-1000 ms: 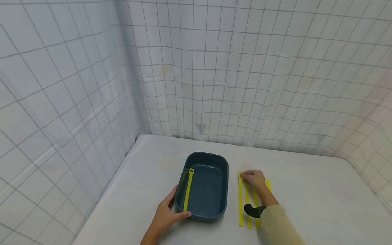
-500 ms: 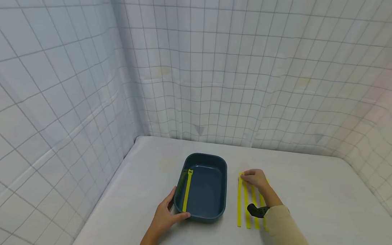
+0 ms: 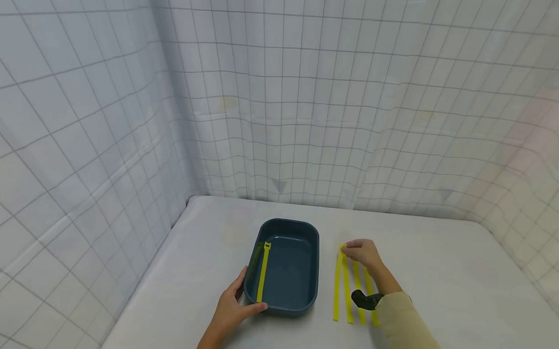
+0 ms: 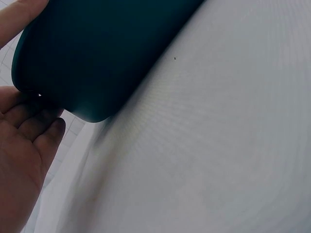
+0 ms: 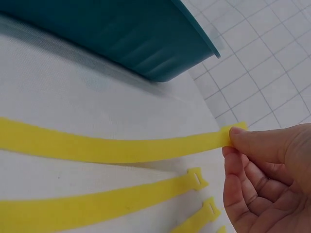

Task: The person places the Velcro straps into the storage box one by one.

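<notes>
Strap (image 5: 121, 151) has swung; tub (image 3: 291, 270) holds another strap (image 3: 263, 273).

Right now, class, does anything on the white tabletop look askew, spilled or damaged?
Nothing stands out. The dark blue-green rounded-rectangular tub sits upright; one flat yellow strap bows, apparently because the right hand pinches its raised end.
</notes>
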